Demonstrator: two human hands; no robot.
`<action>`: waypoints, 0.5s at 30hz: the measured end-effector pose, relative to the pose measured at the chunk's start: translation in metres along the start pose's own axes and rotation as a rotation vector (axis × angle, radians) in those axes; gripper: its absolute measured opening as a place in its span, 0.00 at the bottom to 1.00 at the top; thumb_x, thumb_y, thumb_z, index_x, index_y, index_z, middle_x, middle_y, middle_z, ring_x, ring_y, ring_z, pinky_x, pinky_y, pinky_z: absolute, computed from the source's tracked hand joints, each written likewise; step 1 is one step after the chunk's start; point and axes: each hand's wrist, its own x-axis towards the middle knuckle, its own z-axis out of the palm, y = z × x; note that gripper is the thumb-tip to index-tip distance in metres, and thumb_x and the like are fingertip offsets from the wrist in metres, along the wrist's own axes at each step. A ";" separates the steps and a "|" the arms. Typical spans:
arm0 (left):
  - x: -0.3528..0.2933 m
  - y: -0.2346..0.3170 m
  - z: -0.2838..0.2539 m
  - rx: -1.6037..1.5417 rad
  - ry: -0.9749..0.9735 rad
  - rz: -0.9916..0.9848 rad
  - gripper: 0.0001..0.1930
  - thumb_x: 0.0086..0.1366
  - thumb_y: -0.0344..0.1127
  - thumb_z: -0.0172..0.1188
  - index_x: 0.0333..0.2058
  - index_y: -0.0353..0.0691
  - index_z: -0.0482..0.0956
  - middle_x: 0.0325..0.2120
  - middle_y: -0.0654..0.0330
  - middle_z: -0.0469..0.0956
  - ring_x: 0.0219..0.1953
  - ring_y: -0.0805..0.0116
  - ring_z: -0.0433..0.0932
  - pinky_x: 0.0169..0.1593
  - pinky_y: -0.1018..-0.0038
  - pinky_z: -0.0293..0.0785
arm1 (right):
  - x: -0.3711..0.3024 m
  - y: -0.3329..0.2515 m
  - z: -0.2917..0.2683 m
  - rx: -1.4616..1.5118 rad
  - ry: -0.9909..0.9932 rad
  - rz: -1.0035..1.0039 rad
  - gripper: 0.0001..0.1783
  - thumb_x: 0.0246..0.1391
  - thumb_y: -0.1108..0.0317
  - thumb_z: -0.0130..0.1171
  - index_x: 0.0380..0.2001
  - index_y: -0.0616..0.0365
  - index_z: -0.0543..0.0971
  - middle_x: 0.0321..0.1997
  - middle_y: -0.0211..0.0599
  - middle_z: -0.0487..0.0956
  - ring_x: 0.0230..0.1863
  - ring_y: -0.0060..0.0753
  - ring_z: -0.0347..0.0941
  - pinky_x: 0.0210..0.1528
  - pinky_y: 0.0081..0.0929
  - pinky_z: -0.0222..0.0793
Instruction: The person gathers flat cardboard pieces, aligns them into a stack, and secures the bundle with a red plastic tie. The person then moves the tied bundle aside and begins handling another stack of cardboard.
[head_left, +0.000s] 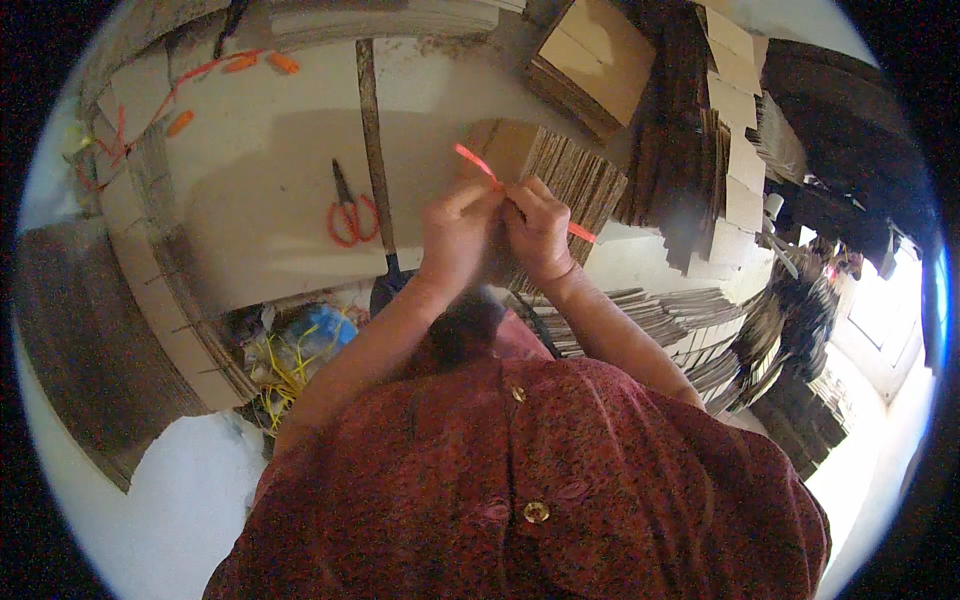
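Both hands meet over a stack of cardboard pieces (580,180) and pinch an orange-red plastic strap (470,158). My left hand (455,228) has its fingers closed at the strap, and one end sticks up past the fingertips. Close against it, my right hand (541,228) is also closed on the strap; another length shows at its right, over the stack's side. The fingers hide the part of the strap between the hands, so a knot cannot be made out. To the left lie scissors (348,212) with red handles, their blades pointing away from me.
A long handle (371,140) with a dark end lies between scissors and stack. More cardboard stacks stand at back right (595,60) and left (80,340). Orange strap pieces (240,63) lie at far left. Yellow strips (285,378) and blue plastic sit near my left forearm.
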 end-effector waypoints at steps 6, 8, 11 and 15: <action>0.012 -0.028 0.007 -0.324 0.065 -0.199 0.09 0.56 0.31 0.58 0.34 0.33 0.77 0.27 0.62 0.77 0.28 0.80 0.71 0.33 0.80 0.69 | -0.002 0.002 0.002 0.009 0.023 0.025 0.13 0.42 0.79 0.55 0.34 0.57 0.73 0.25 0.37 0.74 0.23 0.37 0.72 0.25 0.25 0.66; 0.013 -0.019 0.007 -0.335 0.074 -0.167 0.09 0.55 0.32 0.58 0.34 0.33 0.77 0.27 0.62 0.77 0.28 0.79 0.71 0.34 0.80 0.70 | -0.004 0.001 0.001 0.037 0.003 0.133 0.18 0.41 0.79 0.56 0.40 0.56 0.70 0.26 0.35 0.75 0.22 0.32 0.73 0.24 0.23 0.67; 0.012 0.000 -0.001 -0.063 0.008 -0.176 0.08 0.55 0.32 0.59 0.34 0.37 0.79 0.30 0.60 0.79 0.31 0.76 0.74 0.37 0.79 0.71 | -0.008 0.008 0.002 0.048 -0.009 0.110 0.24 0.41 0.78 0.57 0.45 0.57 0.66 0.28 0.33 0.77 0.22 0.27 0.74 0.24 0.20 0.67; 0.019 -0.015 -0.007 0.161 -0.088 0.057 0.09 0.54 0.30 0.60 0.34 0.36 0.78 0.32 0.58 0.79 0.33 0.72 0.76 0.39 0.76 0.71 | -0.008 0.008 0.002 0.063 0.019 0.122 0.25 0.41 0.79 0.56 0.46 0.58 0.64 0.27 0.32 0.77 0.23 0.27 0.74 0.25 0.20 0.68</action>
